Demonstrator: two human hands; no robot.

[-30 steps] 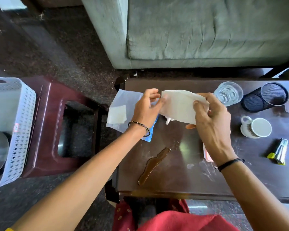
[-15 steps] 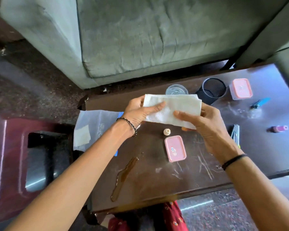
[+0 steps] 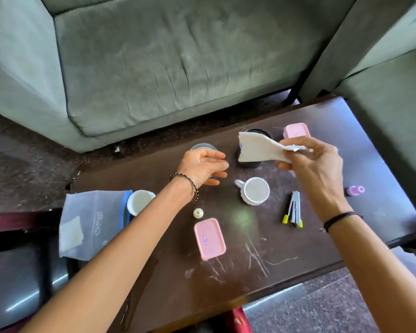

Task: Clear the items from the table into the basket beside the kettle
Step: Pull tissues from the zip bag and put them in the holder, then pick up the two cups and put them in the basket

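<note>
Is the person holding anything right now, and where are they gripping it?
The right hand pinches a folded white tissue at its right end. The left hand is open and holds nothing.

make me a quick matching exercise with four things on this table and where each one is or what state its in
Things:
1. napkin
2. mug
3. stapler
4. plastic bag

Places or states:
A. hangs over the table's left edge
B. lies flat beside the right forearm
C. held up in the right hand
D. stands upright, handle pointing left

Pairs: 1-C, 2-D, 3-B, 4-A
</note>
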